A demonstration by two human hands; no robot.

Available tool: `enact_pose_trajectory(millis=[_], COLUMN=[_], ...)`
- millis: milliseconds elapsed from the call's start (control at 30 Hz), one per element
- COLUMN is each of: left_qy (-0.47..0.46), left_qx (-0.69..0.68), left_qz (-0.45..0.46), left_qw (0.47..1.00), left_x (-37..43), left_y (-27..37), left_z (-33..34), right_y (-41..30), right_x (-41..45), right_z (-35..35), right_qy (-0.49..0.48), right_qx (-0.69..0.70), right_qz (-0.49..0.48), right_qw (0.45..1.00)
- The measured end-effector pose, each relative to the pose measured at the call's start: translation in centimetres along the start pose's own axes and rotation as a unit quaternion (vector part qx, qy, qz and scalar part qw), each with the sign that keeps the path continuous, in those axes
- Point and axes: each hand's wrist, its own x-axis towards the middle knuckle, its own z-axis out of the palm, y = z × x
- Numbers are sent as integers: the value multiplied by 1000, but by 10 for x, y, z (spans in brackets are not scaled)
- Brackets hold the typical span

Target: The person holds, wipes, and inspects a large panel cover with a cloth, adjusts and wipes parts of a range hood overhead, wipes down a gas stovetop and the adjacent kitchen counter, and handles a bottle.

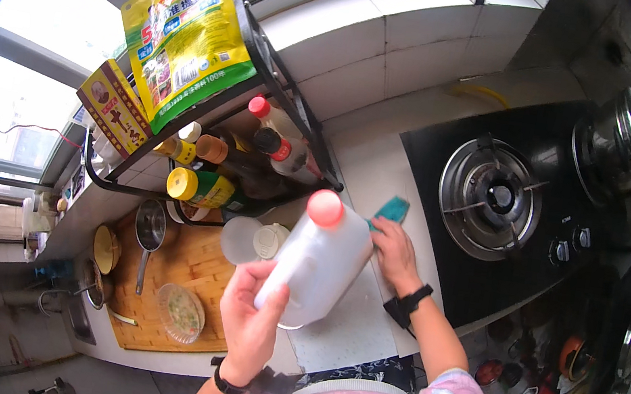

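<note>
My left hand [255, 316] grips the lower part of a translucent white plastic bottle [321, 259] with a pinkish-red cap [325, 208], tilted above the white counter. Right of the bottle, my right hand [395, 250] has its fingers on a teal cloth or sponge [392, 209], lying on the counter [357, 325] beside the stove. Behind the bottle stand a round translucent container [238, 239] and a pale lidded container [270, 240]. Where the bottle hides the counter, little can be seen.
A black rack [319, 130] holds seasoning bottles, a yellow pouch [190, 50] and a box. On the left, a wooden board [199, 277] bears a small saucepan [151, 226] and a plastic bowl of food [180, 312]. The gas stove [428, 140] with a glass-lidded pot [625, 151] lies right.
</note>
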Motion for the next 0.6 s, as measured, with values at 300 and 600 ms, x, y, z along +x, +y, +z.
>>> enact_pose_trajectory(millis=[300, 600], left_qy=[76, 128], left_qx=[-84, -115], left_qz=[103, 169], left_qw=[988, 971], left_x=[55, 130], left_y=[-27, -90], left_z=[87, 155], right_y=[-40, 6], right_x=[-177, -315], right_z=[-68, -184], right_qy=[-38, -18], right_qx=[-55, -181], right_qz=[108, 207], right_qw=[992, 961])
